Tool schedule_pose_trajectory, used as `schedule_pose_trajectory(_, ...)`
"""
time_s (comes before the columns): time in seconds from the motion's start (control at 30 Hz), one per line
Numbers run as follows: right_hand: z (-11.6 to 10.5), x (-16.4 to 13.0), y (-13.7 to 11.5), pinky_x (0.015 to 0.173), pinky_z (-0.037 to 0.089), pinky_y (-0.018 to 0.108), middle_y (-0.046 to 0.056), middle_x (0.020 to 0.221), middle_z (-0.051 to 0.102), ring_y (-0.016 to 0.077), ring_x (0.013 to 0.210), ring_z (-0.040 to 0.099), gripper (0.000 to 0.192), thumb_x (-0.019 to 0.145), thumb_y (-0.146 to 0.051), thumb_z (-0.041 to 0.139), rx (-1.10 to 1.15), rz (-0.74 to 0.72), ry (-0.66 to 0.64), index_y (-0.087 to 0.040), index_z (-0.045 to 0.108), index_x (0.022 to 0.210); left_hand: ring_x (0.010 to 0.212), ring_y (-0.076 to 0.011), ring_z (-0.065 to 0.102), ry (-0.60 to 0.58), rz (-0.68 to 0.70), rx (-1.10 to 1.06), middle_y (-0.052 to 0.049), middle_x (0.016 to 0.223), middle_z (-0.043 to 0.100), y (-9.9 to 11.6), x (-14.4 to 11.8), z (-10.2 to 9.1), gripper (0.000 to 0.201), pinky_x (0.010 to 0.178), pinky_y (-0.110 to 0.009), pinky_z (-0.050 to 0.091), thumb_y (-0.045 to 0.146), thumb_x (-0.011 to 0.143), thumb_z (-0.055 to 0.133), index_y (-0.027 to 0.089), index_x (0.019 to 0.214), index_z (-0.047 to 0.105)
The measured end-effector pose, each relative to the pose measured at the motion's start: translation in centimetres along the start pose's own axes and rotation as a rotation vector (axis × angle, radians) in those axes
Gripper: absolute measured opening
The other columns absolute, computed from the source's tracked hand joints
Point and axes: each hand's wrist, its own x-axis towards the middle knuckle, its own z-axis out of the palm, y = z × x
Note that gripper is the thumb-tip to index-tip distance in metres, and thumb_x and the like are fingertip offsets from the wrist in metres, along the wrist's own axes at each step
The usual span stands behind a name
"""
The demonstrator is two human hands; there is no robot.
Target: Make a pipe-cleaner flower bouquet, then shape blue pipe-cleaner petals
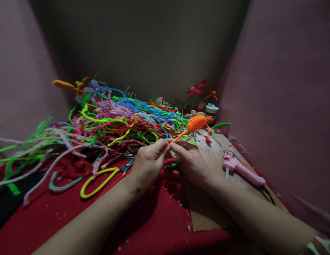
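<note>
Between them, my left hand (151,157) and my right hand (190,160) pinch the thin end of an orange pipe cleaner flower (197,123). Its plump, fuzzy head points up and to the right, past my right fingers, with small tips splayed at the far end. Both hands are closed, thumbs and forefingers meeting close together at the stem. Scissors with yellow handles (99,182) lie just left of my left wrist. Beyond my fingers spreads a large heap of coloured pipe cleaners (133,117).
A pink glue gun (241,170) rests on a cardboard sheet (204,216) at the right. Finished flowers, one purple (95,88) and one red (194,90), stand at the back. A pale-lidded jar (211,109) is nearby. Scraps dot the red cloth (149,226). Pink sheets flank both sides.
</note>
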Motion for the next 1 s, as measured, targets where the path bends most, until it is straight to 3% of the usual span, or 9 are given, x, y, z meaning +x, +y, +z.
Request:
schedule_pose_trajectory(0.1,-0.1,0.1,0.1,0.06,0.044,0.03,0.0,0.064,0.059,0.0152,0.061,0.052,0.015,0.078,-0.032,0.058,0.034,0.027,-0.03,-0.024,0.071,0.08,0.039,-0.0061,0.047,-0.077,-0.238,-0.263,0.006,0.054,0.053,1.0,0.3,-0.1,0.019,0.042,-0.017,0.039,0.029,0.085,0.047,0.017,0.091,0.062)
schedule_pose_trajectory(0.2,-0.5,0.4,0.8,0.061,0.043,0.028,0.0,0.062,0.059,0.0131,0.059,0.052,0.017,0.077,-0.031,0.06,0.076,0.021,-0.044,-0.021,0.071,0.087,0.035,-0.0065,0.047,-0.147,-0.39,-0.493,0.005,0.053,0.053,1.6,0.6,-0.4,0.015,0.036,-0.018,0.038,0.029,0.083,0.05,0.015,0.081,0.057)
schedule_pose_trajectory(0.37,-0.9,0.7,1.7,0.058,0.041,0.026,-0.003,0.056,0.057,0.0111,0.053,0.052,0.026,0.08,-0.03,0.059,0.179,-0.001,-0.098,-0.022,0.066,0.103,0.033,-0.0058,0.048,-0.309,-0.438,-0.769,0.003,0.055,0.056,1.2,0.7,-1.0,0.022,0.033,-0.017,0.038,0.031,0.083,0.053,0.014,0.07,0.053)
schedule_pose_trajectory(0.5,-0.5,0.5,1.5,0.059,0.042,0.028,-0.003,0.054,0.057,0.0118,0.052,0.054,0.015,0.08,-0.027,0.059,0.228,-0.046,-0.131,-0.021,0.069,0.09,0.031,-0.0054,0.046,-0.423,-0.462,-0.853,0.003,0.057,0.057,1.0,0.9,-1.3,0.02,0.031,-0.016,0.034,0.032,0.086,0.048,0.015,0.08,0.055)
schedule_pose_trajectory(0.6,-0.5,0.5,1.6,0.06,0.042,0.028,-0.002,0.057,0.059,0.0113,0.052,0.053,0.01,0.079,-0.025,0.061,0.254,-0.052,-0.079,-0.021,0.07,0.08,0.035,-0.005,0.048,-0.409,-0.396,-0.67,0.003,0.059,0.058,1.2,1.0,-1.3,0.021,0.037,-0.017,0.037,0.031,0.087,0.045,0.014,0.082,0.055)
schedule_pose_trajectory(0.8,-0.6,0.8,2.1,0.066,0.044,0.03,0.001,0.074,0.066,0.0142,0.064,0.056,0.009,0.072,-0.028,0.068,0.243,-0.007,0.086,-0.021,0.071,0.077,0.07,-0.0143,0.061,0.003,0.033,0.224,-0.004,0.082,0.065,0.0,0.1,-0.2,0.014,0.064,-0.024,0.045,0.024,0.083,0.052,0.016,0.094,0.055)
schedule_pose_trajectory(0.9,-0.5,0.8,2.0,0.071,0.044,0.032,0.001,0.074,0.067,0.0158,0.069,0.057,0.011,0.071,-0.031,0.068,0.197,-0.012,0.102,-0.021,0.07,0.076,0.069,-0.0152,0.061,-0.007,0.224,0.512,-0.005,0.079,0.063,-0.9,-0.4,0.1,0.017,0.063,-0.025,0.044,0.023,0.088,0.041,0.015,0.094,0.056)
schedule_pose_trajectory(1.0,-0.5,0.7,1.9,0.081,0.043,0.033,0.001,0.082,0.068,0.0171,0.081,0.058,0.011,0.073,-0.031,0.067,0.163,-0.038,0.057,-0.023,0.071,0.079,0.072,-0.0147,0.061,-0.038,0.283,0.506,-0.006,0.081,0.063,-1.0,-0.5,0.0,0.021,0.064,-0.024,0.043,0.019,0.089,0.037,0.015,0.098,0.056)
